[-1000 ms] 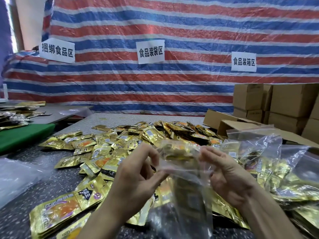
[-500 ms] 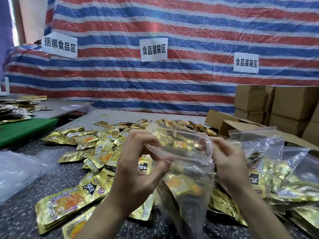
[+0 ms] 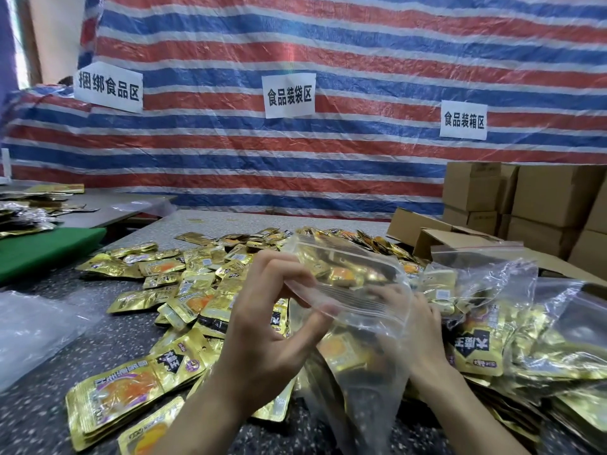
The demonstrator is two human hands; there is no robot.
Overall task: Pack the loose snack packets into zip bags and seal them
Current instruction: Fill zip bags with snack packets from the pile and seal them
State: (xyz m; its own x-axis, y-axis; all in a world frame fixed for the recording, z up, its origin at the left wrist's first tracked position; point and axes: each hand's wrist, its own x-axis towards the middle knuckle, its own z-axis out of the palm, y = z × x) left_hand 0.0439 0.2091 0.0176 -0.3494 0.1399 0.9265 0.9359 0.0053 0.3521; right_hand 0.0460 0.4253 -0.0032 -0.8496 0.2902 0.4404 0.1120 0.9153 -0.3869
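Striped tarp (image 3: 328, 44) backs the counter (image 3: 210, 221); three white signs (image 3: 289, 95) hang on the tarp; cardboard boxes (image 3: 551, 198) stand stacked before its right end.

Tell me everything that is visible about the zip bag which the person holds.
The zip bag is clear, crinkled plastic with a ribbed zip strip along its mouth. The mouth is open; the body hangs down above the snack packets. The left hand pinches the near rim, and the right hand, seen through the plastic, holds the right side. Its contents cannot be told.
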